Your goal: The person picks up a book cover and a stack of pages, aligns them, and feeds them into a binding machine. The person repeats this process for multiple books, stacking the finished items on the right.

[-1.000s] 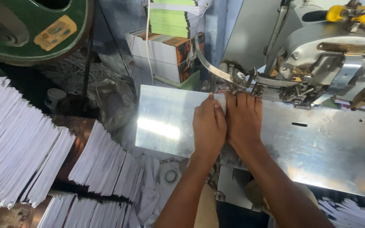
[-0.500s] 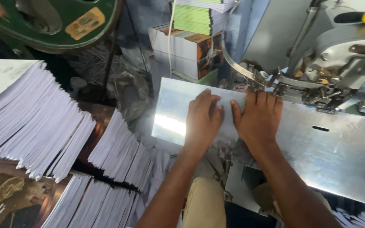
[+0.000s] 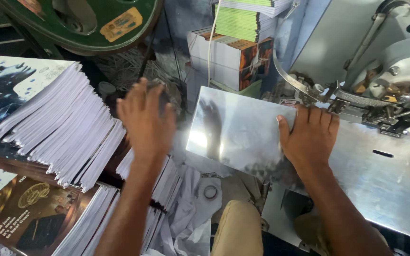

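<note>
Two hands spread open: left hand point(image 3: 145, 121) raised beside booklet stack point(image 3: 58, 128); right hand point(image 3: 309, 137) flat on metal plate point(image 3: 233, 128), near stitching machine point(image 3: 380, 95).

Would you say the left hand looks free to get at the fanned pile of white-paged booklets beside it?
Probably yes: the left hand hangs open and empty just right of the fanned pile of white-paged booklets, with nothing visible between them.

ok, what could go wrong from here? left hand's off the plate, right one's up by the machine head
1. The right hand lies flat on the metal plate with its fingers right beside the exposed mechanism; they could get caught.
2. The left hand is blurred, hanging open near the fanned stack of booklets. That stack leans, so a careless grab might slide it off.
3. Paper scraps lie below by the knee and could foul footing.
</note>
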